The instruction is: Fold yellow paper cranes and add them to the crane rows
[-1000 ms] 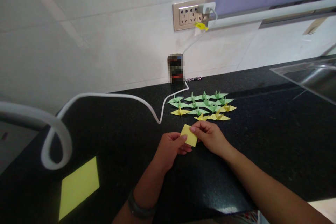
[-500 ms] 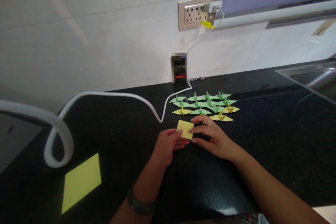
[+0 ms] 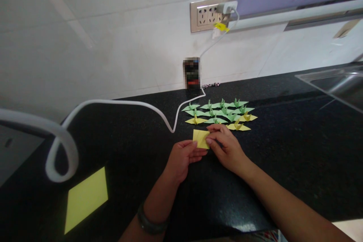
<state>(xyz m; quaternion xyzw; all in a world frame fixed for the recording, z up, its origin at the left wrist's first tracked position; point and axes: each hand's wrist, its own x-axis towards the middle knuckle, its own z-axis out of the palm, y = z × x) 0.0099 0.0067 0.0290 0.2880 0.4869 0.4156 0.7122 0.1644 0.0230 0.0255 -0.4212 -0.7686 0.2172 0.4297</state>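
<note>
A small folded square of yellow paper (image 3: 200, 138) is held up above the dark counter between my hands. My left hand (image 3: 181, 157) grips its lower left part, thumb on top and fingers beneath. On the right edge, my right hand (image 3: 227, 146) pinches the paper between thumb and fingers. Just beyond the hands stand rows of folded paper cranes, green ones (image 3: 226, 111) mostly, with a few yellow ones (image 3: 238, 126) along the near and right sides. My right hand partly hides the nearest row.
A yellow paper sheet (image 3: 87, 199) lies at the left on the black counter (image 3: 136, 140). A thick white cable (image 3: 119, 101) loops across the counter. A pixelated dark object (image 3: 192, 73) leans on the wall below a socket panel (image 3: 208, 15). At the far right is a metal sink (image 3: 337, 83).
My right thumb and fingers have closed from a spread pose onto the paper's right edge. The left hand keeps its hold. The whole view has shifted slightly.
</note>
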